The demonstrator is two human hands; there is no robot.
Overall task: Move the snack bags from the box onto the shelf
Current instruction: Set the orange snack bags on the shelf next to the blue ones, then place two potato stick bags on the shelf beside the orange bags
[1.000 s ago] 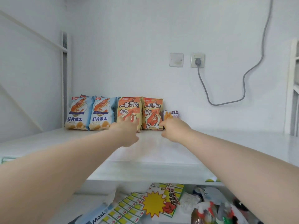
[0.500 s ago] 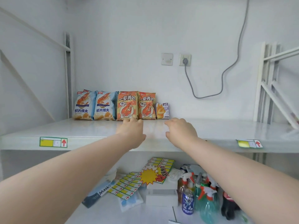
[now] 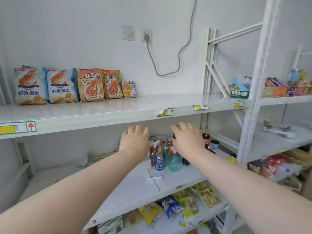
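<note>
Several snack bags stand in a row at the back left of the white shelf (image 3: 94,112): two blue prawn-cracker bags (image 3: 30,85) (image 3: 61,85), two orange shrimp bags (image 3: 89,84) (image 3: 112,84) and a small pale bag (image 3: 129,88) at the right end. My left hand (image 3: 135,141) and my right hand (image 3: 187,139) hover below the shelf's front edge, fingers relaxed and spread, holding nothing. No box is in view.
On the shelf below stand spray bottles (image 3: 173,159), a Pepsi can (image 3: 159,162) and dark bottles (image 3: 206,139). Further snack packs (image 3: 185,203) lie lower down. A second rack (image 3: 253,81) at the right carries boxed goods. A grey cable (image 3: 168,71) hangs on the wall.
Both hands have drawn back from the bags on the shelf, down below its front edge. The view has pulled back and swung right, showing the lower shelves and the right-hand rack.
</note>
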